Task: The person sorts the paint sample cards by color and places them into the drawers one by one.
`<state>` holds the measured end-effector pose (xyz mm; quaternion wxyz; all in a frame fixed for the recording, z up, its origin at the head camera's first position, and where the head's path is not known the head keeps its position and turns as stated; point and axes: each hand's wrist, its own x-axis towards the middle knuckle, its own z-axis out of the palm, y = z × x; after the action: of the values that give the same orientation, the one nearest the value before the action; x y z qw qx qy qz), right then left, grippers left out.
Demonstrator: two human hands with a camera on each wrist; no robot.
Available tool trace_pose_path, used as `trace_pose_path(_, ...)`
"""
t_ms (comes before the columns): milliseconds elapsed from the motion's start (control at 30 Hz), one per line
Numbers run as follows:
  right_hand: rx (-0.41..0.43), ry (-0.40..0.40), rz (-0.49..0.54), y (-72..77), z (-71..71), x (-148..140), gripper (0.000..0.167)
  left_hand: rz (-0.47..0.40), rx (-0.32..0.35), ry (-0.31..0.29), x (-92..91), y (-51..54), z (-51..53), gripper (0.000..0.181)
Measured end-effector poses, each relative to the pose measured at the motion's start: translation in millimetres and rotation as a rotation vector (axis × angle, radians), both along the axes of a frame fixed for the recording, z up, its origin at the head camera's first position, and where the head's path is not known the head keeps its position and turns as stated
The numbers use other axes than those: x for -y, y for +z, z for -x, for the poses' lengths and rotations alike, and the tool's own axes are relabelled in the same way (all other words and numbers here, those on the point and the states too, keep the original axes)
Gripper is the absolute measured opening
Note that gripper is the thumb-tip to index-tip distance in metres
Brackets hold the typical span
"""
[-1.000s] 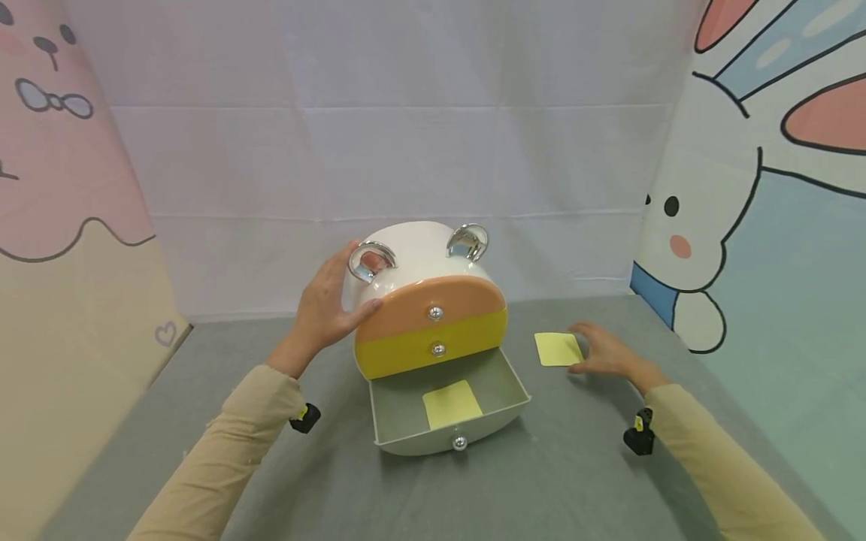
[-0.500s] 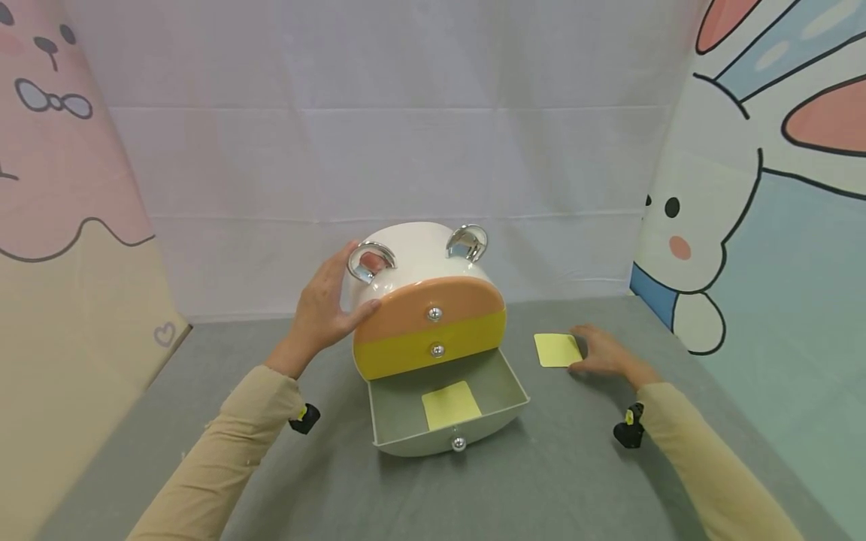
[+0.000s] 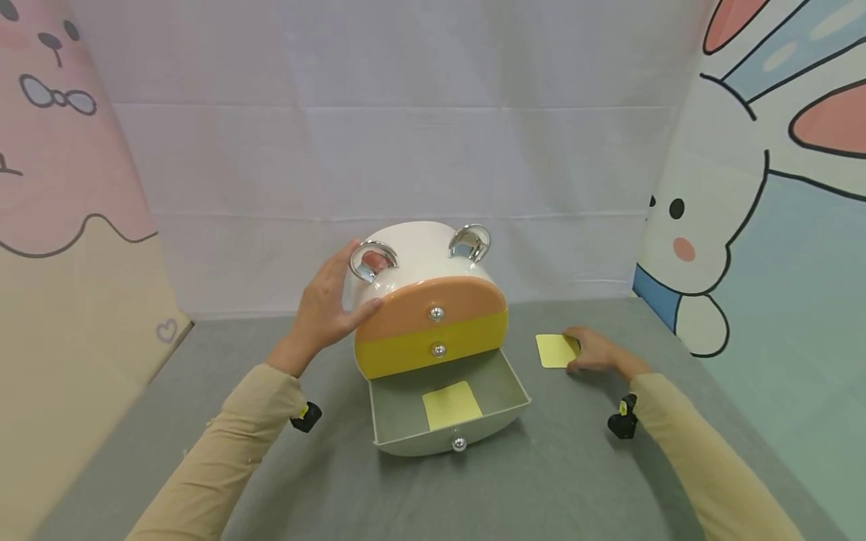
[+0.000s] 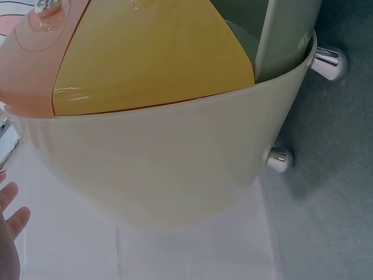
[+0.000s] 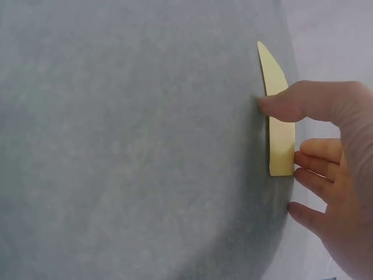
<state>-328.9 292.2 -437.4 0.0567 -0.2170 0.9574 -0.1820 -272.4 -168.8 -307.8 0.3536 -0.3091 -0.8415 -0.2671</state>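
A rounded white case with chrome ears and orange, yellow and grey-green drawer fronts stands mid-table. My left hand rests against its left side, thumb by the orange drawer front, other fingers beside the left ear; the left wrist view shows only some fingertips. The lowest drawer is pulled out, with a yellow square sheet inside. To the case's right, another yellow square sheet lies on the table. My right hand holds its right part between curved thumb and fingers at opposite edges.
A grey cloth covers the table. A white curtain hangs behind. Cartoon-printed panels flank both sides. Short chrome feet hold the case up in the left wrist view.
My right hand has shifted slightly left, its thumb and fingers now covering more of the table sheet's right side. The left hand, case and drawer have stayed in place.
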Motion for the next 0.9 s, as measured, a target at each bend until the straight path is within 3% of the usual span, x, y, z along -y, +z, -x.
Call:
trace_pose_path(300,0.055,-0.057,-0.033,-0.2,2.6,0,0.071,0.0,-0.016,-0.011,0.0,-0.1,1.3,0.089)
trace_pose_path(900,-0.009,-0.065,-0.061,8.6,-8.8,-3,0.071,0.006,-0.016,0.003,0.4,-2.0,2.4,0.089)
